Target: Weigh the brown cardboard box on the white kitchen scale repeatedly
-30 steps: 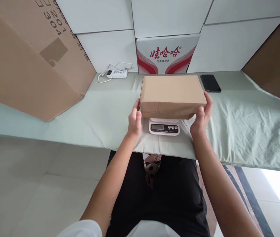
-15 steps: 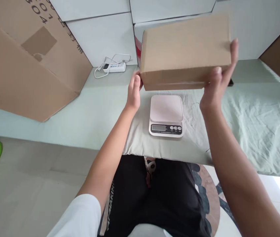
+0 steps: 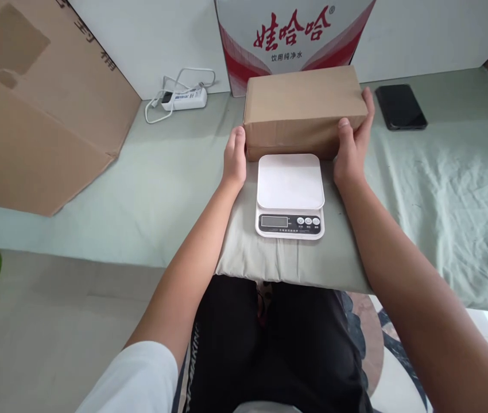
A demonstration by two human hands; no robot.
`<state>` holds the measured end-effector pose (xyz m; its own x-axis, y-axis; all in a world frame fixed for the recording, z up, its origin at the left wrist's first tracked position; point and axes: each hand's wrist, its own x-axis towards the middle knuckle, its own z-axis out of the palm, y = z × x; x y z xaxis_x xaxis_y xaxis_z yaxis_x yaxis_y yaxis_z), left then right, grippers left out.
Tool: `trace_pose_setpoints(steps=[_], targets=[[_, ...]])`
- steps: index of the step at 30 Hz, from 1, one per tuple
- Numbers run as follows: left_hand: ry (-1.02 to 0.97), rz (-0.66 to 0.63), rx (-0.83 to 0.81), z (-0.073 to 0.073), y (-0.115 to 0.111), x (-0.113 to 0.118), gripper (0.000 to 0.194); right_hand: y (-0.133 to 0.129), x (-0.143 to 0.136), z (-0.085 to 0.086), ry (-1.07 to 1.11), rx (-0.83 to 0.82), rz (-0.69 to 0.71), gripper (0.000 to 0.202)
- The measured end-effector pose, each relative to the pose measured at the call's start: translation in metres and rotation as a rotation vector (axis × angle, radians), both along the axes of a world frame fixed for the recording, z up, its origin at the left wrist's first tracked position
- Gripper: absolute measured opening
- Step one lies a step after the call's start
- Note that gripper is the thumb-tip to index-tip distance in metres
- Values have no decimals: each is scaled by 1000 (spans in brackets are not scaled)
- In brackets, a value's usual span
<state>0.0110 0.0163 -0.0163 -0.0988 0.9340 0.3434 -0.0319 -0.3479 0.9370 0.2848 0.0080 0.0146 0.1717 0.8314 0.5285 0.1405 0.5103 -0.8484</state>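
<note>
A closed brown cardboard box (image 3: 304, 100) is gripped between my two hands, just behind a white digital kitchen scale (image 3: 290, 195). My left hand (image 3: 235, 158) presses on the box's left end. Around its right end my right hand (image 3: 353, 140) is closed, thumb on the front face and fingers on the side. The scale's platform has nothing on it, and its small display looks blank. Whether the box's underside touches the cloth is hidden behind the scale.
A large carton (image 3: 33, 126) stands at the left. Behind the box is a white and red printed carton (image 3: 289, 34). A black smartphone (image 3: 401, 106) lies at the right, and a white power strip (image 3: 184, 98) with a cable lies back left. Green cloth (image 3: 175, 189) covers the table.
My hands have lowered the box from a raised, tilted hold to a more level position behind the scale. The printed carton and the smartphone have come into fuller view.
</note>
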Motion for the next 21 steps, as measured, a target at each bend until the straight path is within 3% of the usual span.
trace_pose_setpoints(steps=[9, 17, 19, 21], targets=[[-13, -6, -5, 2, -2, 1, 84, 2, -1, -3, 19, -6, -36, 107], [-17, 30, -15, 3, -3, 3, 88, 1, -1, -8, 5, 41, -38, 96], [2, 64, 8, 11, -3, 0, 91, 0, 2, -3, 12, 73, -65, 96], [13, 117, 101, 30, -11, -9, 94, -3, 7, 11, 22, 116, -111, 93]])
